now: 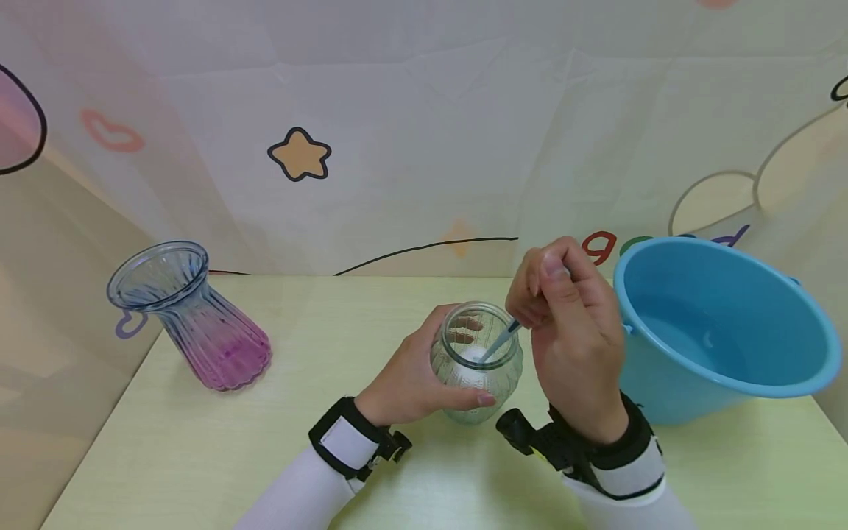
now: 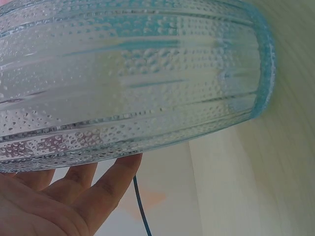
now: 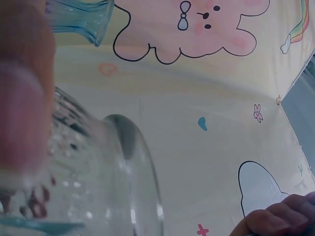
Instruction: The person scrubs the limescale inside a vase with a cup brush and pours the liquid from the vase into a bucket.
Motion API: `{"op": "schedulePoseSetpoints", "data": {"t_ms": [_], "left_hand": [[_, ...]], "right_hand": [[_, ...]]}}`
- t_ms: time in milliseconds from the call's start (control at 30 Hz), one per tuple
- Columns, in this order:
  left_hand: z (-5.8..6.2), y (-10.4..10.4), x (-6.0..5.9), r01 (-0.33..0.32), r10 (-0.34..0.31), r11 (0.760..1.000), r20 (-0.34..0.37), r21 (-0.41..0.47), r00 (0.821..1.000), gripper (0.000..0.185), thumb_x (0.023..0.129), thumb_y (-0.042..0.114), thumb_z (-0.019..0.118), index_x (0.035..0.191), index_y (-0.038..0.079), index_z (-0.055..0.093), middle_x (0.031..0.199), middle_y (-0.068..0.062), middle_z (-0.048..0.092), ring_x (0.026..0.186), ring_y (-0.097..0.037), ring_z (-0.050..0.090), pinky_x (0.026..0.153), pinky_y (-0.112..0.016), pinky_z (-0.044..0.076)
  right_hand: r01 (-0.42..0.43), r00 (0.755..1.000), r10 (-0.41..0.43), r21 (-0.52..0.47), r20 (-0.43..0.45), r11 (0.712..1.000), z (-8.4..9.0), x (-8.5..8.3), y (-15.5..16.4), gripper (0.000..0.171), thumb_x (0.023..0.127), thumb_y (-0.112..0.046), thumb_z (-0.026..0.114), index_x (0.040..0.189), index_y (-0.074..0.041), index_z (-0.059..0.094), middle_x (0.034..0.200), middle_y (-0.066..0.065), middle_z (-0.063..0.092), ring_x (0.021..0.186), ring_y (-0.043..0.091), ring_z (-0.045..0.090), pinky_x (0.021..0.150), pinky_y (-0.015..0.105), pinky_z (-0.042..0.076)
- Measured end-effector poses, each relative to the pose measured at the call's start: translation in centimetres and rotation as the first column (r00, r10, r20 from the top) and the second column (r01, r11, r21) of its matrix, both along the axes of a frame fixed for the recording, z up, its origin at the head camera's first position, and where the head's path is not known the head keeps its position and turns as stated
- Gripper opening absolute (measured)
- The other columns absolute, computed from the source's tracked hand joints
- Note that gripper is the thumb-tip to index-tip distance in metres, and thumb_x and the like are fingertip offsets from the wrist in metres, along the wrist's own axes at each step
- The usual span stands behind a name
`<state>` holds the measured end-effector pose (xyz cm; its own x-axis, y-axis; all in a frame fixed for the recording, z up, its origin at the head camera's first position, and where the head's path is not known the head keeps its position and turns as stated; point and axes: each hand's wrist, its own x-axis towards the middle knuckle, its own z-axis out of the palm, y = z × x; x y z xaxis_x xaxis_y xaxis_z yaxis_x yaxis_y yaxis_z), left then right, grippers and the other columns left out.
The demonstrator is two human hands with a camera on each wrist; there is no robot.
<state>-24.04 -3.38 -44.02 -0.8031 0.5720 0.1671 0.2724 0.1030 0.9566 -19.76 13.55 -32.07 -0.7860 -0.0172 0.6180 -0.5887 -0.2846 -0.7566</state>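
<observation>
A clear ribbed glass jar (image 1: 506, 386) with a round mouth stands on the table, tilted slightly. My left hand (image 1: 424, 372) wraps round its left side, thumb in front and fingers behind. The left wrist view shows the jar's bumpy wall (image 2: 147, 69) close up, with my left fingers (image 2: 106, 189) against it. Over the jar's mouth my right hand (image 1: 573, 324) pinches the upper end of a blue-grey handle (image 1: 501, 340). It slants down into the jar to a rounded white mass (image 1: 472, 355), which looks like a sponge brush head; glass blurs it.
To the left stands a fluted glass vase (image 1: 221, 335), blue at the top and pink at the base. A light blue bucket (image 1: 676, 390) sits close to the right of my right hand. Behind the pale table (image 1: 318, 353) hangs a printed cloth backdrop (image 1: 411, 147).
</observation>
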Motion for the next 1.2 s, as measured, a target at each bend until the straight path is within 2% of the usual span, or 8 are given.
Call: {"op": "schedulePoseSetpoints", "data": {"t_ms": [133,233,367,467,567,633,867,1200], "left_hand": [[0.0,-0.1,-0.1,0.004,-0.004,1.000,-0.004,0.013,1.000,0.091,0.074,0.030,0.093,0.147,0.039,0.039,0.139,0.001,0.059,0.122,-0.015,0.059,0.099,-0.038,0.056],[-0.1,-0.1,-0.1,0.004,-0.004,1.000,-0.007,0.029,1.000,0.092,0.073,0.030,0.094,0.147,0.040,0.040,0.138,-0.001,0.060,0.121,-0.016,0.060,0.098,-0.037,0.056],[-0.1,-0.1,-0.1,0.009,-0.008,0.998,-0.009,0.057,1.000,0.092,0.073,0.023,0.094,0.147,0.039,0.041,0.133,-0.003,0.063,0.118,-0.027,0.063,0.097,-0.042,0.057],[-0.1,-0.1,0.0,0.023,-0.023,0.997,-0.004,0.069,1.000,0.090,0.074,0.019,0.092,0.146,0.038,0.041,0.129,-0.006,0.065,0.114,-0.032,0.064,0.094,-0.046,0.058],[-0.1,-0.1,-0.1,0.041,-0.041,0.997,-0.002,0.071,0.999,0.089,0.074,0.019,0.091,0.145,0.038,0.041,0.126,-0.006,0.066,0.111,-0.029,0.065,0.090,-0.043,0.059],[-0.2,0.0,-0.1,0.041,-0.040,0.997,-0.009,0.060,0.999,0.089,0.073,0.020,0.092,0.144,0.038,0.041,0.125,-0.002,0.066,0.109,-0.024,0.066,0.088,-0.038,0.059],[-0.2,0.0,-0.3,0.031,-0.029,0.999,-0.032,0.044,0.999,0.083,0.073,0.024,0.092,0.139,0.035,0.043,0.122,0.003,0.064,0.106,-0.019,0.065,0.085,-0.035,0.060],[-0.3,0.0,-0.3,0.049,-0.048,0.997,-0.019,0.060,0.999,0.088,0.073,0.021,0.092,0.143,0.036,0.041,0.124,-0.002,0.064,0.106,-0.020,0.065,0.087,-0.036,0.059]], "right_hand": [[0.022,1.000,-0.023,0.051,0.020,0.998,-0.3,-0.3,-0.2,0.026,0.110,-0.011,0.036,0.086,-0.011,0.046,0.069,0.003,0.033,0.061,0.019,0.032,0.056,0.034,0.029],[0.040,0.999,-0.043,0.108,0.022,0.993,-0.6,-0.4,-0.6,0.028,0.111,-0.011,0.036,0.085,-0.005,0.044,0.071,0.003,0.035,0.061,0.018,0.033,0.056,0.033,0.031],[0.059,0.998,-0.063,0.198,0.011,0.978,-1.0,-0.5,-1.3,0.030,0.111,-0.011,0.037,0.085,0.004,0.042,0.073,0.004,0.036,0.063,0.019,0.036,0.059,0.031,0.034],[0.053,0.998,-0.062,0.265,0.026,0.963,-1.5,-0.5,-1.8,0.030,0.111,-0.009,0.037,0.084,0.003,0.044,0.072,0.006,0.036,0.064,0.021,0.038,0.060,0.032,0.034],[0.025,0.997,-0.044,0.298,0.057,0.954,-1.8,-0.6,-2.1,0.030,0.110,-0.007,0.037,0.082,0.002,0.044,0.071,0.008,0.035,0.065,0.023,0.038,0.061,0.034,0.034],[0.003,0.997,-0.027,0.303,0.075,0.953,-2.0,-0.6,-2.3,0.030,0.109,-0.007,0.037,0.081,0.002,0.044,0.070,0.008,0.035,0.065,0.024,0.037,0.062,0.035,0.034],[-0.055,0.994,0.025,0.284,0.109,0.957,-2.2,-0.6,-2.5,0.031,0.109,-0.006,0.037,0.080,0.002,0.042,0.070,0.009,0.033,0.067,0.022,0.037,0.064,0.033,0.035],[-0.062,0.997,0.051,0.224,0.056,0.973,-1.9,-0.4,-2.6,0.029,0.108,-0.004,0.036,0.080,-0.001,0.041,0.070,0.004,0.032,0.065,0.022,0.036,0.062,0.034,0.033]]}}
